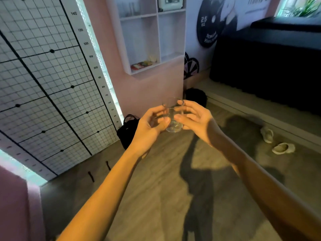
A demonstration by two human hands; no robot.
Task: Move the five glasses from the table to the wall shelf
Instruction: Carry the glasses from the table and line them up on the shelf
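Note:
A clear drinking glass (172, 117) is held upright in mid-air over the floor, between both hands. My left hand (151, 126) grips its left side, thumb across the front. My right hand (196, 119) touches its right side with the fingers spread around the rim and body. The white wall shelf (157, 14) hangs above and beyond, on the pink wall. In its upper left compartment stand faint clear glasses (132, 9). No table is in view.
A black bag (128, 133) sits on the floor by the wall and a dark round object (196, 97) by the corner. A black bench (267, 63) fills the right. Two slippers (274, 141) lie on the floor. A gridded measuring panel (43, 84) covers the left.

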